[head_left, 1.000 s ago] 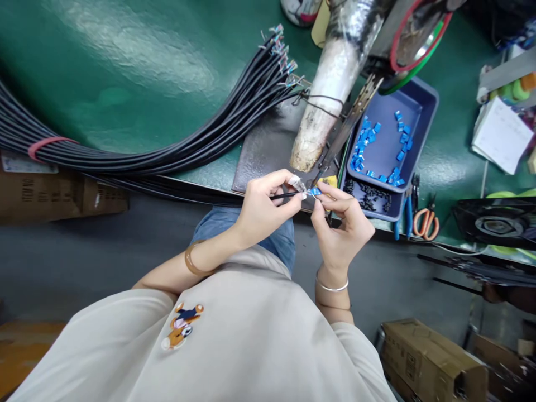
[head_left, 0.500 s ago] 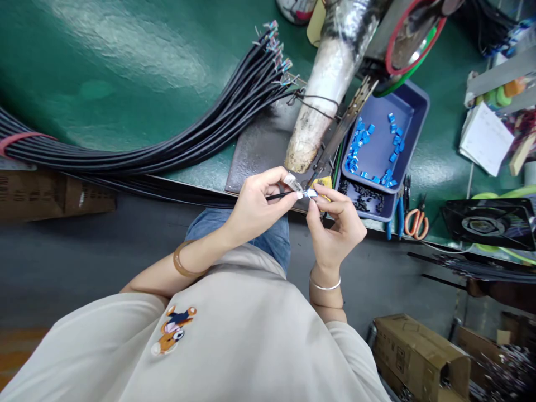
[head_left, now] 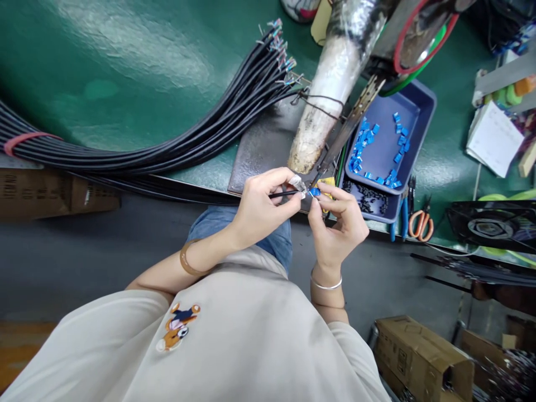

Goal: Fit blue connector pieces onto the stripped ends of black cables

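Observation:
My left hand (head_left: 266, 206) pinches a black cable (head_left: 283, 194) near its end, with whitish tape wrapped on the fingertips. At the cable's end sits a small blue connector (head_left: 314, 191), beside thin wires. My right hand (head_left: 338, 223) is closed in a pinch on the blue connector from the right, thumb below and fingers above. Both hands meet at the table's front edge, just below the worn, pale tip of a wrapped machine arm (head_left: 305, 148). Exactly how the wires sit in the connector is too small to make out.
A bundle of black cables (head_left: 167, 153) with stripped ends lies left. To the right, a blue-grey tray (head_left: 419, 134) holds blue connectors, above another with small black parts (head_left: 371, 201). Orange-handled scissors (head_left: 421, 225), blue-handled pliers (head_left: 404, 218) and a black fan (head_left: 489, 226) lie farther right.
The connector between my hands now shows its blue face, where it looked whitish before. Both hands stay pinched close together; the whole view has shifted slightly.

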The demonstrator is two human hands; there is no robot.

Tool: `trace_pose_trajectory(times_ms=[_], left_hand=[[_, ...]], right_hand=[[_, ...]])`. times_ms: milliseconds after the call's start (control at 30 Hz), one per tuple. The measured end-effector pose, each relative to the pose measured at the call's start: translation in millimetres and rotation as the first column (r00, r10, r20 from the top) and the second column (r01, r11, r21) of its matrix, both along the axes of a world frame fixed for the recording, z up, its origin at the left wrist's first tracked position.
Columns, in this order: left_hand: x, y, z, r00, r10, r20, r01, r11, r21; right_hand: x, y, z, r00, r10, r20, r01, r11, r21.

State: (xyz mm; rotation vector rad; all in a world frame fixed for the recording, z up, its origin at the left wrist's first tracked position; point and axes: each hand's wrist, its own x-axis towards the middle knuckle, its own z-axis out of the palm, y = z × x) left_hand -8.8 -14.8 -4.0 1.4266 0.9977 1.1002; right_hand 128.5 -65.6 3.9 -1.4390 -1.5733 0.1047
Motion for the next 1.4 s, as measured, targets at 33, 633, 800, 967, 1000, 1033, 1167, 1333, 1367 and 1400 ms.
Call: trace_pose_trajectory(times_ms=[33, 633, 800, 967, 1000, 1033, 1167, 1333, 1367, 1400], left_hand=[[-0.4, -0.1, 0.2, 1.000, 0.002, -0.008, -0.002, 1.000, 0.017], [-4.4, 0.5, 3.6, 0.997, -0.081, -0.011, 0.080, 0.994, -0.074], [-15.2, 9.2, 6.4, 0.931, -0.319, 0.175, 0.358, 0.889, -0.284], [-19.4, 12.7, 4.4, 0.899, -0.375, 0.227, 0.432, 0.847, -0.310], [-18.4, 12.1, 3.5, 0.905, -0.359, 0.229, 0.416, 0.856, -0.306], [-17.2, 11.3, 2.5, 0.912, -0.343, 0.227, 0.400, 0.867, -0.298], [-11.9, 8.7, -0.8, 0.934, -0.304, 0.188, 0.343, 0.911, -0.229], [-7.8, 8.3, -1.6, 0.954, -0.265, 0.138, 0.284, 0.948, -0.142], [-7.2, 8.3, -1.6, 0.958, -0.254, 0.129, 0.271, 0.954, -0.130], [-6.7, 8.3, -1.4, 0.962, -0.246, 0.120, 0.260, 0.958, -0.121]], right_hand=[[-0.4, 0.2, 0.7, 1.000, -0.003, -0.003, 0.003, 1.000, -0.002], [2.4, -5.6, 0.3, 0.995, -0.047, 0.087, 0.050, 0.998, -0.031], [0.4, -8.5, 5.2, 0.989, -0.030, 0.143, 0.031, 1.000, -0.003], [-1.3, -10.5, 2.1, 0.976, -0.038, 0.216, 0.025, 0.998, 0.060], [-1.3, -10.5, 1.0, 0.976, -0.035, 0.215, 0.023, 0.998, 0.057], [-1.2, -10.5, -0.1, 0.977, -0.032, 0.213, 0.020, 0.998, 0.055], [-0.7, -9.5, -3.3, 0.982, -0.027, 0.187, 0.015, 0.998, 0.063], [-1.2, -7.0, -4.6, 0.986, -0.033, 0.161, 0.025, 0.998, 0.050], [-1.2, -6.5, -4.9, 0.987, -0.032, 0.159, 0.024, 0.998, 0.052], [-1.2, -6.0, -5.3, 0.987, -0.032, 0.156, 0.024, 0.998, 0.054]])
